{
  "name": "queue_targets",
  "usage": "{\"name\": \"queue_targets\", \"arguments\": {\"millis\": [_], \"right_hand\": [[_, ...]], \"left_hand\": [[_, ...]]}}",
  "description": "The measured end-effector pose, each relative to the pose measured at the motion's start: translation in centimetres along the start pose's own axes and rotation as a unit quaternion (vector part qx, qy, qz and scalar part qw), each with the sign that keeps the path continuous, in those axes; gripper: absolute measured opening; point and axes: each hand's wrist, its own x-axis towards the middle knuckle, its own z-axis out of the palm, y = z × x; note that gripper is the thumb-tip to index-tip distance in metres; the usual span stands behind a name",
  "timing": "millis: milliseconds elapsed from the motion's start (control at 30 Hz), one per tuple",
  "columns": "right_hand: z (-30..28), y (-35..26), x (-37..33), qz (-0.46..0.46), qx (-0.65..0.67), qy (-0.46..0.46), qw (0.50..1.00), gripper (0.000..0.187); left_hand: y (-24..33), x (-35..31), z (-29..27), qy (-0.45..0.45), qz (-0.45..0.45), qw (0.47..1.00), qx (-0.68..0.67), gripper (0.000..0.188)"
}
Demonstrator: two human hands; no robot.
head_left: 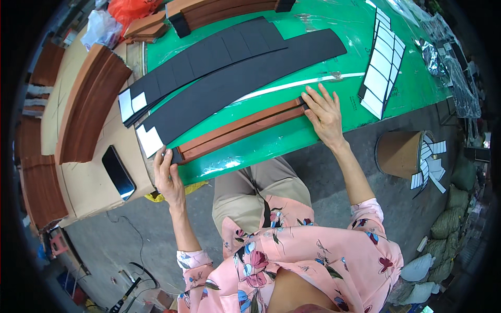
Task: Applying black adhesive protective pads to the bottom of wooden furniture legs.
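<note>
A long reddish-brown wooden bar (pixel 242 130) with a groove along it and black ends lies across the green tabletop's near edge in front of me. My left hand (pixel 169 180) grips its left end, fingers bent against the black piece there. At the other end, my right hand (pixel 324 116) holds the black end, its thumb on the near side and its fingers reaching over. Just beyond the bar lie black foam-like sheets: one curved sheet (pixel 245 78) and a segmented stack (pixel 209 55), with white patches at their left ends.
A phone (pixel 118 172) rests on cardboard (pixel 96 190) at left, beside curved brown mouldings (pixel 86 107). Another moulding (pixel 224 13) stands at the back. Black strips with white stickers (pixel 383 65) lie at right. A bin (pixel 399 152) with white scraps stands on the floor.
</note>
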Motion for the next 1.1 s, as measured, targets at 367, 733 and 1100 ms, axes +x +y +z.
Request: {"name": "queue_targets", "arguments": {"millis": [367, 733, 1100], "right_hand": [[0.3, -0.2, 0.5, -0.007, 0.019, -0.027, 0.999, 0.031], [-1.0, -0.9, 0.7, 0.007, -0.037, -0.081, 0.996, 0.042], [-5.2, 2.5, 4.2, 0.380, 0.259, -0.255, 0.851, 0.066]], "left_hand": [[-0.6, -0.2, 0.3, 0.026, 0.010, 1.000, -0.009, 0.025], [1.6, 0.2, -0.4, 0.006, -0.028, 1.000, -0.003, 0.033], [1.5, 3.0, -4.5, -0.191, -0.322, 0.923, -0.091, 0.053]]}}
